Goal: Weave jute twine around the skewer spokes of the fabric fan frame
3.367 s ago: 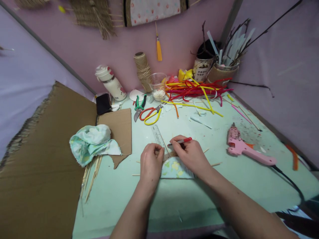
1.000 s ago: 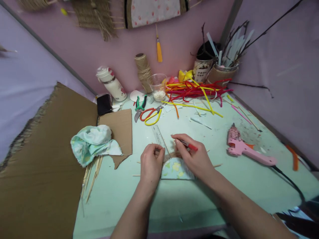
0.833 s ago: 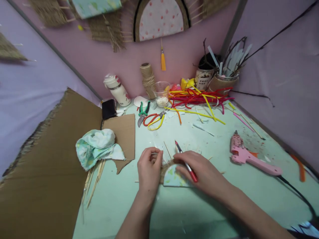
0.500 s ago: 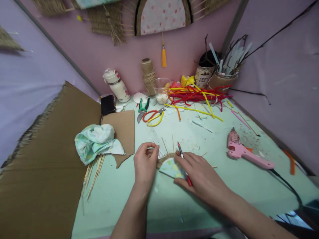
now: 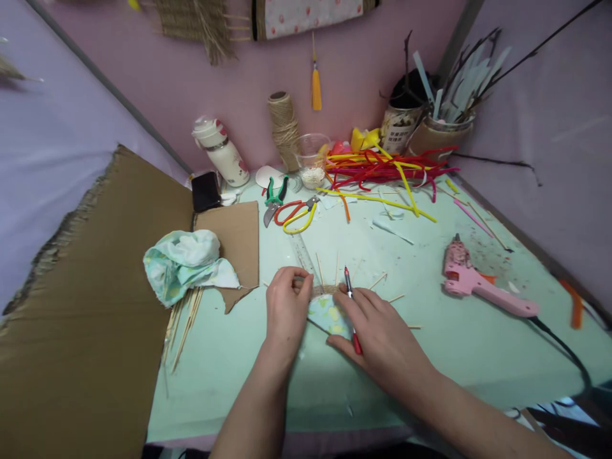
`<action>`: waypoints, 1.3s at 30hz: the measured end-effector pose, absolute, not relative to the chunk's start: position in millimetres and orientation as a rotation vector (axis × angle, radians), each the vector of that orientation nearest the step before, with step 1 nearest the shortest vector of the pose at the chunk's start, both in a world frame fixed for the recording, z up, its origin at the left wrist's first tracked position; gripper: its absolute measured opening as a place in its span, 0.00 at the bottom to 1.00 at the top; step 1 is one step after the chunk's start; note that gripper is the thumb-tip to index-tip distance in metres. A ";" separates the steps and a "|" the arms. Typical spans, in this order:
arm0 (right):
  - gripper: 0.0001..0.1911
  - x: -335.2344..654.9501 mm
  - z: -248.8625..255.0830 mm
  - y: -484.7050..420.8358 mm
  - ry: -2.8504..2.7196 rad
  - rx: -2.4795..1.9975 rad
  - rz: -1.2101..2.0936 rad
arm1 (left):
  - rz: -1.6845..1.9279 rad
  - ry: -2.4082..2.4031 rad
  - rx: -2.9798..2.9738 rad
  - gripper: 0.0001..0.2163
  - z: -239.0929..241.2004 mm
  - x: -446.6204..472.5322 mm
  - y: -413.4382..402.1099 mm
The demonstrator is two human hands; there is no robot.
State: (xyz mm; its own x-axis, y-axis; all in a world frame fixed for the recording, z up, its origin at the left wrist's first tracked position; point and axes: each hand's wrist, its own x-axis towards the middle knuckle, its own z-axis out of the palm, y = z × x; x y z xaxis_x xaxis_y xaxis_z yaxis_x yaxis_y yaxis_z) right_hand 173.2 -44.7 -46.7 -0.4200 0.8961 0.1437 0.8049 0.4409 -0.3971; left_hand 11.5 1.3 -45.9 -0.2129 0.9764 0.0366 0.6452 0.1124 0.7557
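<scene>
In the head view, a small half-round piece (image 5: 327, 313) covered with green-and-yellow patterned cloth lies on the table, its curved edge bordered by woven twine. Thin wooden sticks (image 5: 337, 264) fan out from that edge. My left hand (image 5: 288, 306) is closed at the left end of the piece, thumb and fingers pinched on the near end of a clear ruler (image 5: 301, 252). A red pen (image 5: 357, 342) is held in my right hand (image 5: 377, 325), tip pointing away from me. The fingers of that hand also rest over the right part of the cloth piece and hide it.
A pink glue gun (image 5: 492, 294) with its cord lies at right. Pruning shears (image 5: 275, 199), scissors (image 5: 299, 217), twine spool (image 5: 284, 131) and coloured pipe cleaners (image 5: 382, 171) are at the back. Crumpled cloth (image 5: 184, 264), cardboard (image 5: 90, 306) and loose sticks (image 5: 189, 325) are at left.
The view has tilted down a little. My left hand has shifted right, closer to my right hand, and more of the ruler shows. The right hand still holds the pen.
</scene>
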 end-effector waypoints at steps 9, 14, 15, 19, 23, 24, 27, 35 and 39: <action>0.29 172.1 -48.3 -45.4 -2.350 -1.465 0.399 | 0.834 1.931 1.647 0.03 -48.8 12.0 4.5; 0.28 172.4 -46.9 -45.7 -2.334 -1.470 0.413 | 0.797 1.923 1.659 0.04 -47.5 11.3 5.6; 0.27 172.3 -46.7 -45.6 -2.328 -1.470 0.414 | 0.795 1.922 1.663 0.04 -47.2 11.4 5.8; 0.28 172.1 -47.1 -45.2 -2.306 -1.459 0.421 | 0.794 1.908 1.665 0.04 -46.7 11.9 6.7; 0.30 172.2 -47.9 -44.5 -2.304 -1.453 0.438 | 0.797 1.899 1.684 0.04 -46.9 12.2 7.5; 0.30 172.3 -48.1 -44.4 -2.305 -1.453 0.445 | 0.798 1.897 1.690 0.04 -46.9 12.2 7.7; 0.31 172.9 -48.8 -44.5 -2.306 -1.453 0.461 | 0.796 1.899 1.686 0.04 -46.9 12.3 8.3; 0.32 173.5 -50.8 -45.5 -2.277 -1.449 0.475 | 0.773 1.913 1.642 0.05 -49.7 11.2 8.9; 0.36 178.4 -45.2 -41.7 -2.277 -1.384 0.524 | 0.765 1.925 1.658 0.05 -50.0 10.6 8.6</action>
State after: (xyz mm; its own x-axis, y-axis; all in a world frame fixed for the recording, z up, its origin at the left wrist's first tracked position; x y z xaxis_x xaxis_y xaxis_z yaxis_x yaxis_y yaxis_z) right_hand 178.4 -41.7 -45.2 -0.4142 0.8963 0.1584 0.7367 0.4324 -0.5199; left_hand 10.6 8.6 -50.0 -0.1474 0.9891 -0.0011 0.7185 0.1078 0.6872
